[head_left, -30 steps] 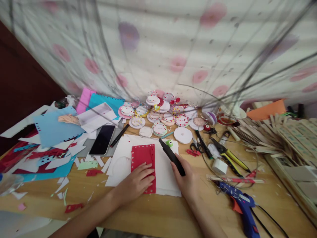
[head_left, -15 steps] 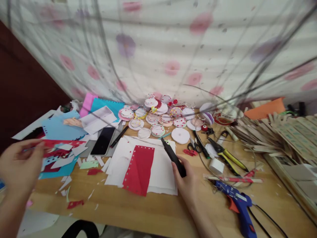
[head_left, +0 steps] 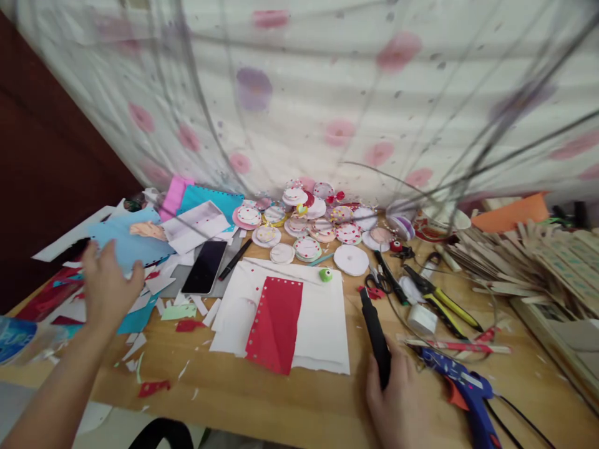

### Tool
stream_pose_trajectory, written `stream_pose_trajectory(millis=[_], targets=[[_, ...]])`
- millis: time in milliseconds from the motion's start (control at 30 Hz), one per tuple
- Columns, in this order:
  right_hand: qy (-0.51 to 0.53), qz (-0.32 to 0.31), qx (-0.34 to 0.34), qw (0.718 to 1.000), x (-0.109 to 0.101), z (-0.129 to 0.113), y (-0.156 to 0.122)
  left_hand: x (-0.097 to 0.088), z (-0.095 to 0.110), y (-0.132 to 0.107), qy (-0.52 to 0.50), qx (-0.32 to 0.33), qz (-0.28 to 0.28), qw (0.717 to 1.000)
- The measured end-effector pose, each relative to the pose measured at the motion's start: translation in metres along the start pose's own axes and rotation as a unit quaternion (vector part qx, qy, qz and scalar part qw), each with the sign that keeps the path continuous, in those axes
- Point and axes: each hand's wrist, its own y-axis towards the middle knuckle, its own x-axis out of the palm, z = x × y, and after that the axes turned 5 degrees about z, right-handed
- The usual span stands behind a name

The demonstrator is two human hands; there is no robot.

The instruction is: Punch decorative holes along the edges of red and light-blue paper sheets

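Note:
My left hand [head_left: 110, 284] reaches over the paper scraps on the left, fingers spread, with nothing seen in it. A light blue sheet [head_left: 131, 246] lies just beyond its fingertips. My right hand [head_left: 397, 396] is wrapped round a black utility knife [head_left: 375, 337], its tip pointing away from me, over bare wood at the right of the paper. In the middle of the table, a red punched-edge piece of paper [head_left: 276, 324] lies on white sheets [head_left: 322, 330]. A small green ball with an eye [head_left: 325, 274] sits near the sheets' far edge.
A phone [head_left: 204, 267] and a black pen [head_left: 234, 260] lie left of the sheets. Several decorated paper discs [head_left: 307, 248] stand behind. On the right are scissors [head_left: 378, 280], yellow-handled pliers [head_left: 444, 305], a blue glue gun [head_left: 472, 386] and wooden sticks [head_left: 505, 259].
My left hand has let go of the red paper strip, moved right and away from me, and spread its fingers. My right hand has shifted right and nearer to me with the knife.

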Motion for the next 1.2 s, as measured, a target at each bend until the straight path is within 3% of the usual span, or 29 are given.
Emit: stream_pose_trajectory(millis=[200,333,433,533,633,767,867,1000,1067,1100,1200], targets=[[-0.109,0.03,-0.053,0.992,-0.006,0.002,0.005,0.048,0.026,0.03,0.012,0.098,-0.093,0.991],[-0.043,0.045,-0.103,0.993,-0.01,-0.015,0.002,0.064,0.03,0.04,0.015,0.105,-0.088,0.99],[0.068,-0.062,-0.198,0.976,-0.001,-0.046,-0.007,0.059,0.031,0.048,0.023,0.106,-0.073,0.991],[0.114,-0.164,-0.321,0.926,0.014,-0.078,-0.013,0.039,0.033,0.052,0.034,0.105,-0.044,0.993],[0.142,-0.177,-0.352,0.908,0.027,-0.092,-0.015,0.004,0.037,0.042,0.042,0.103,-0.005,0.994],[0.242,-0.15,-0.303,0.91,0.027,-0.081,-0.017,-0.046,0.055,0.006,0.019,0.133,0.086,0.987],[0.364,-0.116,-0.239,0.893,0.013,-0.061,-0.02,-0.07,0.083,-0.031,-0.051,0.2,0.094,0.974],[0.49,-0.111,-0.078,0.861,-0.011,-0.02,-0.022,-0.075,0.126,-0.073,-0.107,0.263,0.057,0.957],[0.524,-0.115,-0.046,0.842,-0.018,0.008,-0.021,-0.07,0.143,-0.088,-0.13,0.284,0.052,0.949],[0.524,-0.127,-0.061,0.84,-0.019,0.022,-0.021,-0.068,0.15,-0.094,-0.141,0.283,0.053,0.947],[0.471,-0.121,-0.012,0.874,-0.02,0.055,-0.017,-0.062,0.165,-0.111,-0.177,0.252,0.039,0.95]])
